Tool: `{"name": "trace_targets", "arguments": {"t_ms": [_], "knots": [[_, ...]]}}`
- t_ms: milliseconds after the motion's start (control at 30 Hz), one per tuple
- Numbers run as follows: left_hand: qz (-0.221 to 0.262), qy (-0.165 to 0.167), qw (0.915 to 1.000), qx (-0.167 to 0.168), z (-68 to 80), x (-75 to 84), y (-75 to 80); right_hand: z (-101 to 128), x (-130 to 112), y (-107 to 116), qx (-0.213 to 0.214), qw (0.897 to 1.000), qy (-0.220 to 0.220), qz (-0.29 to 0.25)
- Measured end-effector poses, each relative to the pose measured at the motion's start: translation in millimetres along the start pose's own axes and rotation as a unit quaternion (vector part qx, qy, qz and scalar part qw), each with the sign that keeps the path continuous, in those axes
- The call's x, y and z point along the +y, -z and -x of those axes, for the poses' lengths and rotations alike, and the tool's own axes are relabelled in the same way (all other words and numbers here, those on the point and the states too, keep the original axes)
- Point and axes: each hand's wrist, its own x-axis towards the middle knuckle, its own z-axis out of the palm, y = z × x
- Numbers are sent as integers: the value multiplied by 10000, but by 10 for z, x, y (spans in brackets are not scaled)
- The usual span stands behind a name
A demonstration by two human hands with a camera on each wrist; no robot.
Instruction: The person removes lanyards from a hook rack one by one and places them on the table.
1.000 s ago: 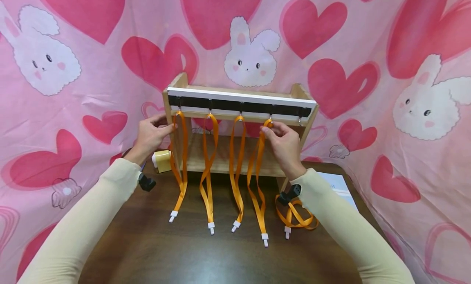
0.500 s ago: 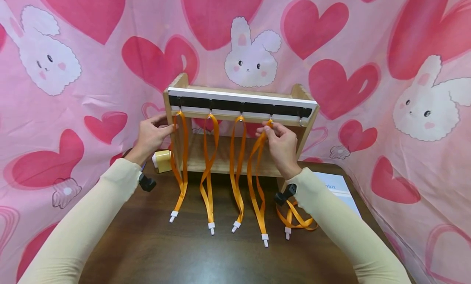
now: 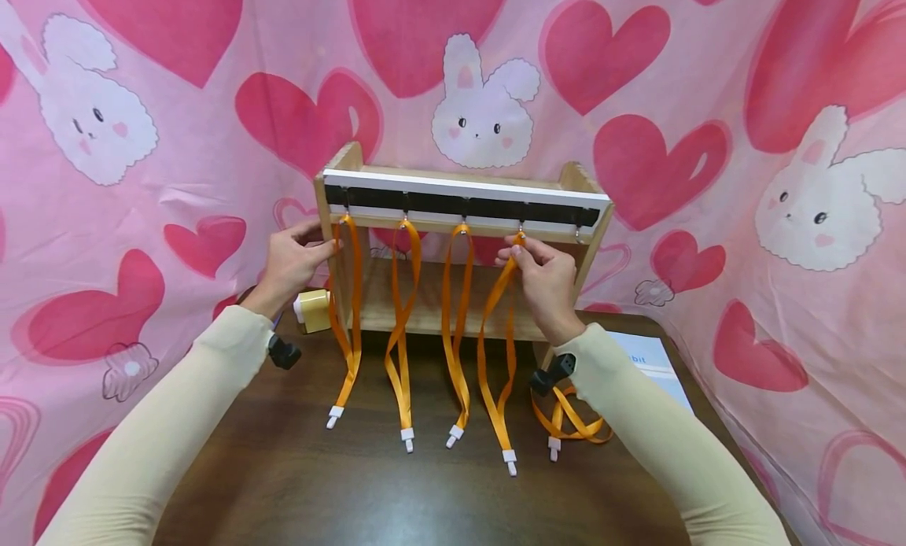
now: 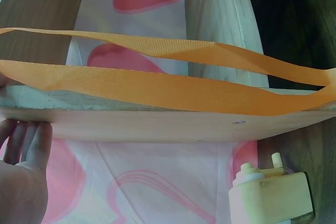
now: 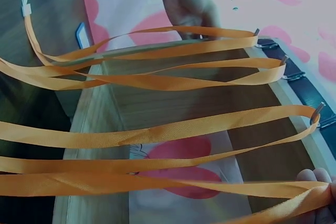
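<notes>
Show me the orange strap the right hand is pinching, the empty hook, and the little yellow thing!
orange strap (image 3: pixel 495 349), head view, hanging loop.
empty hook (image 3: pixel 578 233), head view, metal hook.
little yellow thing (image 3: pixel 312 309), head view, its front face.

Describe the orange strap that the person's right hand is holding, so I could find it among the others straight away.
Find the wooden rack standing on the dark table, with a black strip of hooks along its top. Four orange straps hang from it; take the fourth strap from the left. It alone has the right hand pinching its top loop at the hook, and it reaches lowest.
</notes>
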Motion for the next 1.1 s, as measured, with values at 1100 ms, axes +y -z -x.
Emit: {"name": "trace_targets", "arguments": {"t_ms": [1100], "knots": [[-6, 17, 9999, -110, 20, 24, 14, 46, 27, 14, 25, 9977, 467, -499]]}}
